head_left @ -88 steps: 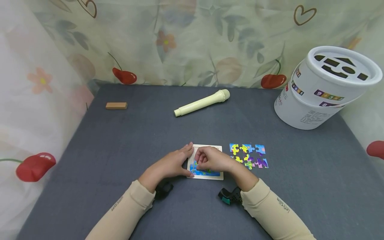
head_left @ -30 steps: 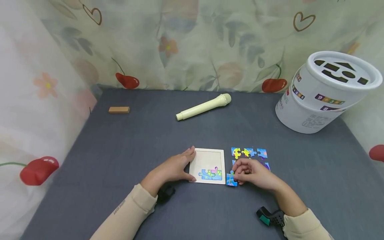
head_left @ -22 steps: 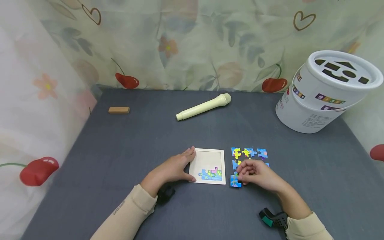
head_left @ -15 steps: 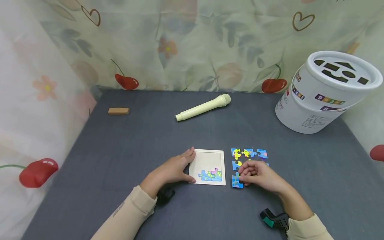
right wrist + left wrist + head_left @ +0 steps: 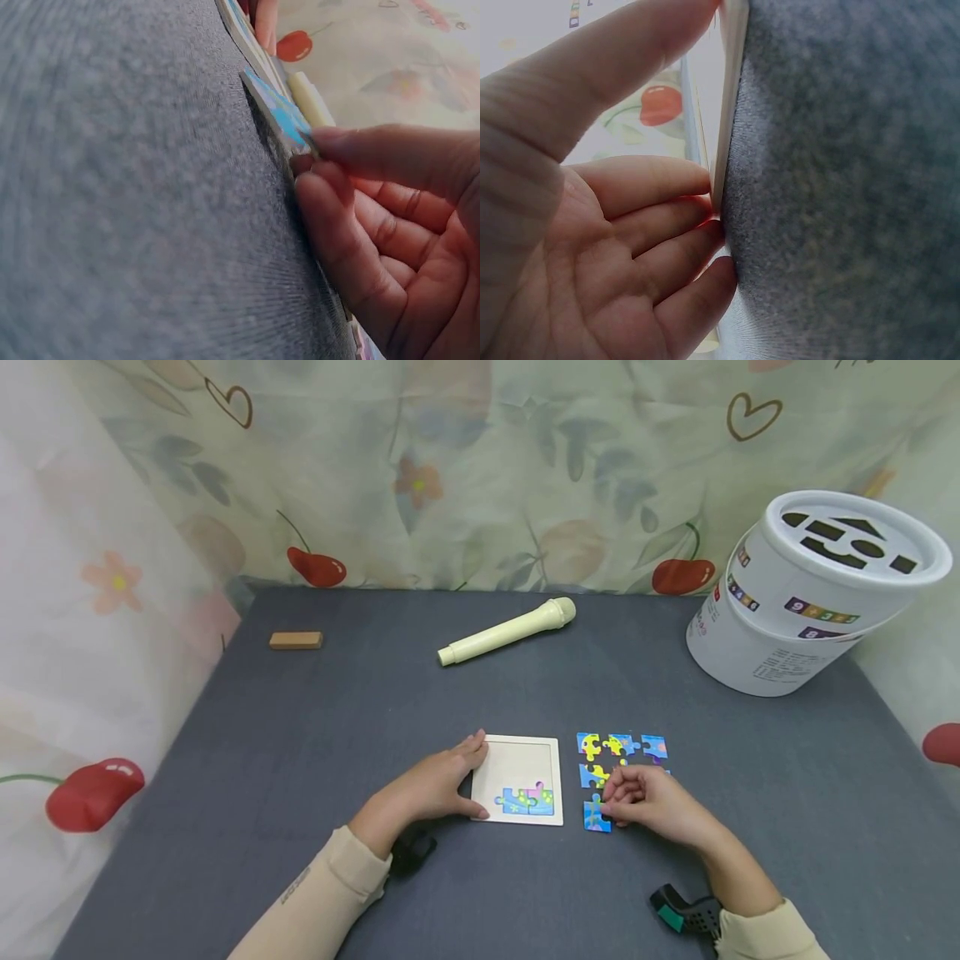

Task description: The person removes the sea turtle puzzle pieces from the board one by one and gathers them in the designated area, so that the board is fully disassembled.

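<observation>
A pale square puzzle tray (image 5: 517, 740) lies flat at the middle front, with two joined puzzle pieces (image 5: 528, 802) in its lower right part. My left hand (image 5: 429, 783) rests at the tray's left side, thumb at the near corner and fingertips at the far one. In the left wrist view its fingers (image 5: 652, 187) touch the tray's edge. To the right of the tray, my right hand (image 5: 654, 802) pinches a blue puzzle piece (image 5: 595, 818) between thumb and finger. The right wrist view has that piece (image 5: 274, 105) low over the cloth; contact with it is unclear.
Several loose puzzle pieces (image 5: 590, 745) lie in rows beyond the right hand, some hidden by it. Farther back are a cream toy microphone (image 5: 506, 632) and a small wooden block (image 5: 296, 641). A white bucket (image 5: 780, 635) with a shape-hole lid stands at back right.
My right hand has moved from over the tray to its right side, pinching a blue piece. The blue pieces at the tray's lower left are gone from there. The left hand stays at the tray.
</observation>
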`<state>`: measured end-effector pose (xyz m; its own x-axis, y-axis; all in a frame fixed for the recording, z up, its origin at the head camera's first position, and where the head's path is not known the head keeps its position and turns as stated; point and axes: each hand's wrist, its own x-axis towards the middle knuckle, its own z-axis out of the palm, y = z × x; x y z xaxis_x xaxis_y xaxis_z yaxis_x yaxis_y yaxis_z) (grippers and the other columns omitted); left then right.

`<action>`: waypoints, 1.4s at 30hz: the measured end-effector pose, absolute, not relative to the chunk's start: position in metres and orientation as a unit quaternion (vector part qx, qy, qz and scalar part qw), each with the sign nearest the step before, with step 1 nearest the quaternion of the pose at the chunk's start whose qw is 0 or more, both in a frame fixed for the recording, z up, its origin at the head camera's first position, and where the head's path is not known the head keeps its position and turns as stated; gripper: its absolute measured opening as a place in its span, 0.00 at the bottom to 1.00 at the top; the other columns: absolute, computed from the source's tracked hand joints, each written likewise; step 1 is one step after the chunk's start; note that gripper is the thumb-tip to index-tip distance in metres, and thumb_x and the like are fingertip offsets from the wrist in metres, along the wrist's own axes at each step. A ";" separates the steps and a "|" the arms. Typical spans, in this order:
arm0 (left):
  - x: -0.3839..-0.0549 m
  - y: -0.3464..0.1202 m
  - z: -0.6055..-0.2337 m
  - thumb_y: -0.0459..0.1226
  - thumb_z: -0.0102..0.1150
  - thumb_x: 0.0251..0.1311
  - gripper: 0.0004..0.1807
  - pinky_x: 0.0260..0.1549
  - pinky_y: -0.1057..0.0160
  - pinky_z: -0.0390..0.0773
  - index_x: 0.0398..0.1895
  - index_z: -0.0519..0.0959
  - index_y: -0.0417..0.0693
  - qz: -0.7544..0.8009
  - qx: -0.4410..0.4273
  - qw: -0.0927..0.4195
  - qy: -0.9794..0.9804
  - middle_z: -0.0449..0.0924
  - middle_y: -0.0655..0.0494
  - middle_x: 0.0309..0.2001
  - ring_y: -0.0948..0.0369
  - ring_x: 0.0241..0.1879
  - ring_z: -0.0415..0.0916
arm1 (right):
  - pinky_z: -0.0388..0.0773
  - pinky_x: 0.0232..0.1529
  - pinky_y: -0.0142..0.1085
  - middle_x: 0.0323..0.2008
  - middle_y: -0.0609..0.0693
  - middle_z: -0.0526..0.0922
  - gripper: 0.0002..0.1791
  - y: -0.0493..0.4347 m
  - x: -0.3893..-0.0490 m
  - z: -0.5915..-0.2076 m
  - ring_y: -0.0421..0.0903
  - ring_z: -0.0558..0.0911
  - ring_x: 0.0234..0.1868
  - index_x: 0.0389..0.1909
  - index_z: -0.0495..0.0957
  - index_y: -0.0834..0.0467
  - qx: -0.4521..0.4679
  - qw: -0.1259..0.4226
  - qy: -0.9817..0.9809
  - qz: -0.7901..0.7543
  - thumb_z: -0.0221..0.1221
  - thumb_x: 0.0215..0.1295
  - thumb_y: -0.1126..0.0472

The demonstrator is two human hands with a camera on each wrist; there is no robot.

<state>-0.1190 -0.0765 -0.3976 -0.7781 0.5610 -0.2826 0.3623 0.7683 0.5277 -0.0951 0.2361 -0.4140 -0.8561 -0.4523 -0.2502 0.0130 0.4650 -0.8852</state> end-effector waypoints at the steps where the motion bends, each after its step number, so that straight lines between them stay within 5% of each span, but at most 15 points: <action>1: -0.119 -0.077 -0.398 0.47 0.69 0.48 0.50 0.69 0.53 0.54 0.70 0.54 0.39 0.228 0.252 0.220 0.915 0.44 0.48 0.74 0.55 0.73 0.45 | 0.80 0.28 0.32 0.26 0.52 0.78 0.13 0.236 -0.095 -0.413 0.36 0.77 0.24 0.33 0.75 0.70 -0.133 0.228 0.830 -0.492 0.64 0.57 0.63; 26: -0.120 -0.077 -0.396 0.47 0.69 0.48 0.50 0.69 0.53 0.53 0.71 0.53 0.39 0.227 0.251 0.221 0.915 0.44 0.48 0.74 0.55 0.73 0.44 | 0.76 0.28 0.27 0.27 0.45 0.77 0.04 0.227 -0.087 -0.413 0.29 0.73 0.27 0.27 0.81 0.58 -0.206 0.077 0.909 -0.355 0.64 0.51 0.70; 42: -0.118 -0.076 -0.398 0.48 0.69 0.48 0.50 0.69 0.52 0.54 0.71 0.54 0.40 0.228 0.250 0.224 0.914 0.44 0.49 0.74 0.56 0.73 0.45 | 0.74 0.26 0.26 0.26 0.44 0.77 0.03 0.227 -0.087 -0.413 0.29 0.72 0.26 0.26 0.82 0.58 -0.202 0.068 0.917 -0.337 0.65 0.52 0.69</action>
